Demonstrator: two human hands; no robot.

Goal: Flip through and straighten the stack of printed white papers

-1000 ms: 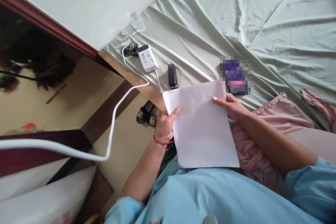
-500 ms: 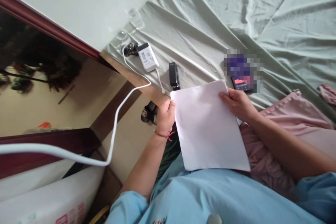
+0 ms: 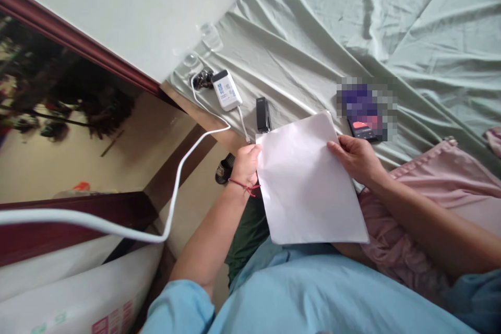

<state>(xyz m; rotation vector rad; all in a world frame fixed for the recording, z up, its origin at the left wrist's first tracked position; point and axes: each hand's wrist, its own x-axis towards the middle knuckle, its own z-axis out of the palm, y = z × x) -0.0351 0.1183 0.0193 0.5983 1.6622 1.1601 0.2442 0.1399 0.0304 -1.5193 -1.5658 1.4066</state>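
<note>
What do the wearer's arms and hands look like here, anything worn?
Both hands are bare, no gloves. Left hand has a thin red string bracelet at the wrist. Light blue sleeves are pushed up near the elbows, forearms uncovered. No rings or watch visible.

Plain white paper sheet, pale green wrinkled bedsheet at twelve o'clock, pink cloth at three o'clock, red string wristband, white cable at nine o'clock.

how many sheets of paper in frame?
1 visible: white sheet of paper held over the lap, left hand on its left edge, right hand on its right edge. More sheets could be stacked beneath; cannot tell.
</note>
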